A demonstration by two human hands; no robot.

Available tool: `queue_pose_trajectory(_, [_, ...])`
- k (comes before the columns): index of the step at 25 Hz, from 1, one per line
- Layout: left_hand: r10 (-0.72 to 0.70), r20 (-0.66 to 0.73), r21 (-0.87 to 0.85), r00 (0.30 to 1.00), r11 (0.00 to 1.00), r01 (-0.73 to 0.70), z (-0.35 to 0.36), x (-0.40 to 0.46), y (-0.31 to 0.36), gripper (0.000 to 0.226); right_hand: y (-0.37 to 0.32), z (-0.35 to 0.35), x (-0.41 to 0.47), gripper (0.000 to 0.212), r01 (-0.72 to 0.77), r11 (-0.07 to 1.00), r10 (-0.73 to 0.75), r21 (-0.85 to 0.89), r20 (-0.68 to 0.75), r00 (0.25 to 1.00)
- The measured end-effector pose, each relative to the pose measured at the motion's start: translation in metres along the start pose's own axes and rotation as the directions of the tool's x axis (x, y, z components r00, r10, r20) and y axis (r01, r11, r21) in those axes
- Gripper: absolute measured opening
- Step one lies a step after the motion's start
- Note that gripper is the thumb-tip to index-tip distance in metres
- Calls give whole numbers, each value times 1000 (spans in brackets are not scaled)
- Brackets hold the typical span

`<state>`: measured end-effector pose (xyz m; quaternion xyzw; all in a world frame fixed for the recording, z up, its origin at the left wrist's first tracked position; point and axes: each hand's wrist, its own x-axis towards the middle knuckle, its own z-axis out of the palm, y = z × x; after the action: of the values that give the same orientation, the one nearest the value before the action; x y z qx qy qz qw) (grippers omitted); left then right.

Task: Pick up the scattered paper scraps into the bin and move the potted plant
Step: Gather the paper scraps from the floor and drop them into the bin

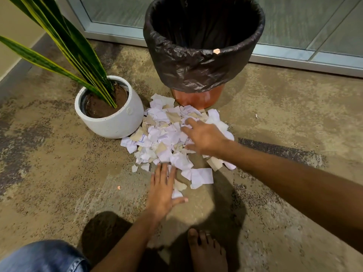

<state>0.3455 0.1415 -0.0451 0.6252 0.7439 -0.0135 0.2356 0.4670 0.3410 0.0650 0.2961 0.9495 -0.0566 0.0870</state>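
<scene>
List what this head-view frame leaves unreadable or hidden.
- Bin contents: the black liner's dark interior shows nothing.
- Snake plant leaf tips: cut off by the top and left edges.
- Writing on the paper scraps: too small to read.
- Scraps under the right hand: covered by its palm; fingers motion-blurred.
- Scraps under the left hand: covered by the flat palm.

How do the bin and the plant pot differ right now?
The bin is taller, orange and lined with a black bag; the plant pot is low, rounded and white. The bin looks empty, while the pot holds soil and long leaves. Both stand upright on the floor, bordering the paper scraps.
</scene>
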Motion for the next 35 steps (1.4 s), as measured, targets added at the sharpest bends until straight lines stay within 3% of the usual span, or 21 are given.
queue_pose_trajectory(5, [-87, -295, -71, 952, 995, 69, -37, 48, 6, 103, 33, -12, -5, 79, -167, 980, 171, -105, 26, 985])
queue_pose_trajectory(8, [-127, -344, -121, 930, 989, 91, -44, 38, 4, 109, 47, 2, -24, 114, -380, 925, 368, -3, 255, 894])
queue_pose_trajectory(11, [-226, -235, -189, 945, 965, 184, -29, 10, 2, 125, 43, 30, -53, 138, -455, 887, 382, 78, 430, 818])
queue_pose_trajectory(14, [-214, -39, -103, 976, 973, 209, -8, -7, 11, 135, 13, 59, -69, 145, -338, 935, 260, 108, 441, 859])
queue_pose_trajectory(18, [-194, -126, -43, 973, 981, 190, -11, 7, 24, 123, -20, 80, -64, 127, -189, 977, 146, 101, 334, 931])
queue_pose_trajectory(21, [-182, -227, -70, 957, 983, 171, -27, 27, 29, 102, -31, 81, -50, 100, -107, 986, 75, 132, 229, 971])
queue_pose_trajectory(25, [-152, -239, -265, 959, 960, 86, -50, 45, 32, 56, -25, 66, -34, 59, -141, 965, 95, 222, 202, 975])
queue_pose_trajectory(28, [-135, -313, -425, 940, 905, -11, -80, 54, 38, 27, -21, 32, -26, 39, -84, 976, 70, 201, 78, 995])
queue_pose_trajectory(32, [-129, -572, -470, 810, 861, -195, -161, 63, 52, 14, -11, -54, -11, 24, -79, 986, 117, 147, -267, 957])
queue_pose_trajectory(35, [-16, -782, -311, 623, 876, -368, -236, 69, 64, 20, 2, -125, -4, 17, -124, 966, 223, 227, -485, 845])
